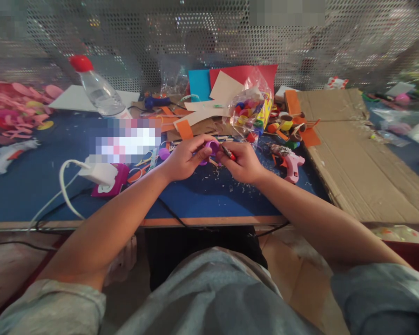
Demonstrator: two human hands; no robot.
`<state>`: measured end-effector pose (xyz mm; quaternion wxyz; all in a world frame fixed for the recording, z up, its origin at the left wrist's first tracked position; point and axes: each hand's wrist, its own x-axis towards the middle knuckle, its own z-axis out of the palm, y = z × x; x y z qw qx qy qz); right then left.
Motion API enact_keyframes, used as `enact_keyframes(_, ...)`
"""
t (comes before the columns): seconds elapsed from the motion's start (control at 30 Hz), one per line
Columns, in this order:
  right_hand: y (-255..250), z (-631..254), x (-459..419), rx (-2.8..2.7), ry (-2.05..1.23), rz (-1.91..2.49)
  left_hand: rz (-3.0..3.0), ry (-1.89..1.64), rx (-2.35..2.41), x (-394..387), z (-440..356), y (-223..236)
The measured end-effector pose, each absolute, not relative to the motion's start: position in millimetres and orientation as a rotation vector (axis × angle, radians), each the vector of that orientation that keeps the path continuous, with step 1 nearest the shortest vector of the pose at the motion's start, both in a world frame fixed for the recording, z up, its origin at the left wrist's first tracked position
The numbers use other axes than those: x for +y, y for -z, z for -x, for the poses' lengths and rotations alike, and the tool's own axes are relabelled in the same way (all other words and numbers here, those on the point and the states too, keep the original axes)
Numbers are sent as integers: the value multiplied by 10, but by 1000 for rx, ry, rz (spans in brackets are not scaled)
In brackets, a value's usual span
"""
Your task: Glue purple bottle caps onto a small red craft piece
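My left hand (185, 159) is closed round a small purple plastic cap (213, 147), held just above the blue table top (38, 181). My right hand (242, 162) pinches a small red-handled tool (228, 153) whose tip touches the purple cap. Both hands meet at the middle of the table. A pink hot glue gun (289, 163) lies just right of my right hand. A clear bag of coloured bottle caps (251, 111) stands behind the hands.
A plastic bottle with a red cap (97, 90) leans at the back left. A white charger with its cable (99, 172) lies left of my hands. Cardboard (356, 153) covers the right. Pink foam shapes (17, 111) and a white glue gun (10, 156) lie far left.
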<state>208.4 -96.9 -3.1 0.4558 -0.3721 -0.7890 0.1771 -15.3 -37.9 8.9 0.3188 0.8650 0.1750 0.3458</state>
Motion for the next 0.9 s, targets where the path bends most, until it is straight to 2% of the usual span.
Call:
enact_keyframes(0.4,79,-2068,-960,-2083,-376,877,-2221,-823,454,-374,178,-81)
enact_keyframes(0.7,63,-2088,-941,-1943,-352,1019,-2113,-957,612,-374,117,-13)
enact_keyframes(0.9,72,-2063,-957,-1949,-366,1015,-2292,-967,603,-381,146,-78)
